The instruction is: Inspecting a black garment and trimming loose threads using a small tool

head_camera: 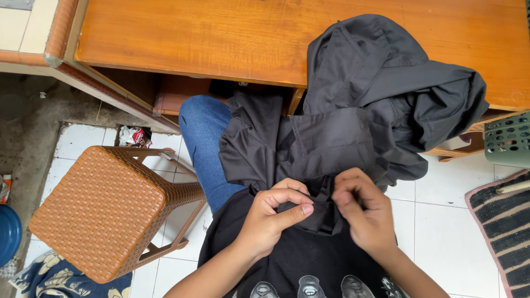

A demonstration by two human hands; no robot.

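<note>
From the head camera, a dark grey garment (353,110) is heaped on the edge of a wooden table (221,38) and hangs down onto the person's lap. The left hand (273,218) pinches a fold of this cloth between thumb and curled fingers, closed on the fabric at the lap. The right hand (361,212) is just beside it, fingers bent down into the same fold and gripping it. A blue-jeaned knee (204,138) shows under the table edge. To the left stands a brown woven plastic stool (105,212) on white floor tiles (441,237). A green perforated basket (508,138) sits at the right, with a striped mat (502,232) below it.
</note>
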